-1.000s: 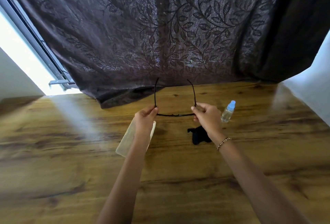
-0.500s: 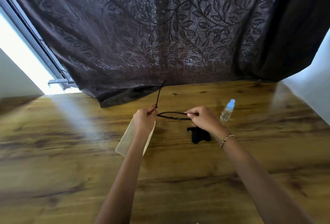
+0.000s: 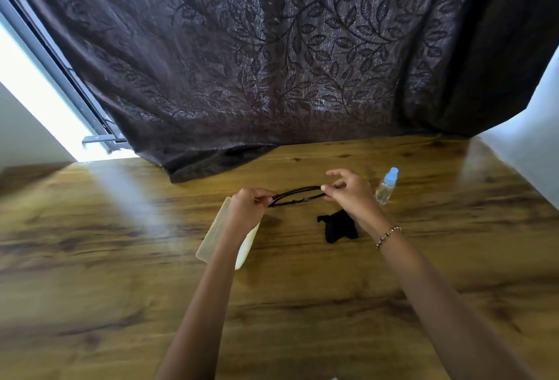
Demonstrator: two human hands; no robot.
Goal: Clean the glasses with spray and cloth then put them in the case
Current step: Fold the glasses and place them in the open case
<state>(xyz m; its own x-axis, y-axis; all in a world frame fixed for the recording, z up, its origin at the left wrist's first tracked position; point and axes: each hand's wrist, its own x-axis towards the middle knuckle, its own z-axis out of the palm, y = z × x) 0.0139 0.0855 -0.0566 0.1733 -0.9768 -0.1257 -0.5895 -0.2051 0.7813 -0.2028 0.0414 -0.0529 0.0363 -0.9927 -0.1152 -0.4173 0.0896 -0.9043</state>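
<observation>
Both hands hold the glasses (image 3: pixel 298 196) in the air above the worktop (image 3: pixel 302 304). The left hand (image 3: pixel 248 208) is closed on the left end of the dark frame, and the right hand (image 3: pixel 351 193) pinches the right end between thumb and fingers. The temples look folded against the front, but the frame is thin and seen almost edge-on, so the lenses are hard to make out. The pale case (image 3: pixel 211 243) lies on the wood under the left wrist; the arm hides its middle, and I cannot tell if it is open. The black cloth (image 3: pixel 335 227) lies crumpled below the right hand, partly covered by the wrist with a bead bracelet (image 3: pixel 388 237). The clear spray bottle (image 3: pixel 386 186) with a blue cap stands just right of that hand. No label or writing can be read on it. A dark leaf-patterned curtain (image 3: pixel 272 62) hangs behind.
</observation>
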